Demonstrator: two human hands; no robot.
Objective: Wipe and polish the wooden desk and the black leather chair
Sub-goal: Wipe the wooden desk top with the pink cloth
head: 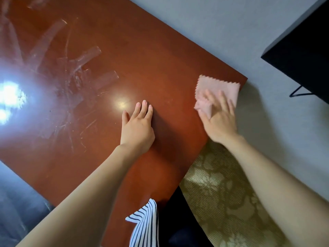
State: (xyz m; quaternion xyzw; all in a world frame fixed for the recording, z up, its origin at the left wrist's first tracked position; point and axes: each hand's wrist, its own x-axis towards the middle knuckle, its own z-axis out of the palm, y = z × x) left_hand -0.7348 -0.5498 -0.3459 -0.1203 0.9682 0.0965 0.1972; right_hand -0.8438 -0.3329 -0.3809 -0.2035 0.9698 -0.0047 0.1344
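Fig., head view (sole cam): glossy reddish-brown wooden desk top (142, 59) seen from above, its long axis running diagonally from the near-right corner twd the far left. Folded pink cloth w/ zigzag-cut edges (219, 86) lies flat on that near-right corner, just inside both edges. Right hand (219, 118) rests on top of the cloth, palm down, fingers splayed and roughly straight, pressing rather than gripping; a fold of cloth bunches by the thumb, but motion blur hides whether the thumb pinches it. Left hand (137, 129) lies flat on bare wood near mid-desk, fingers straight and together, holding nothing, apparently as a brace. Key relation: pale tape-like strips and scratchy smears (76, 68) sit to the left of and beyond both hands, beside a bright lamp glare (10, 97); the left hand is nearer them, yet the cloth is under the right, so the next pass likely needs a leftward sweep past the left hand. Dark blue-black surface at lower left (19, 202) may be the chair; cannot confirm. Periphery: beige patterned carpet (222, 193), black-and-white striped garment (146, 223), black unit at upper right (302, 50)
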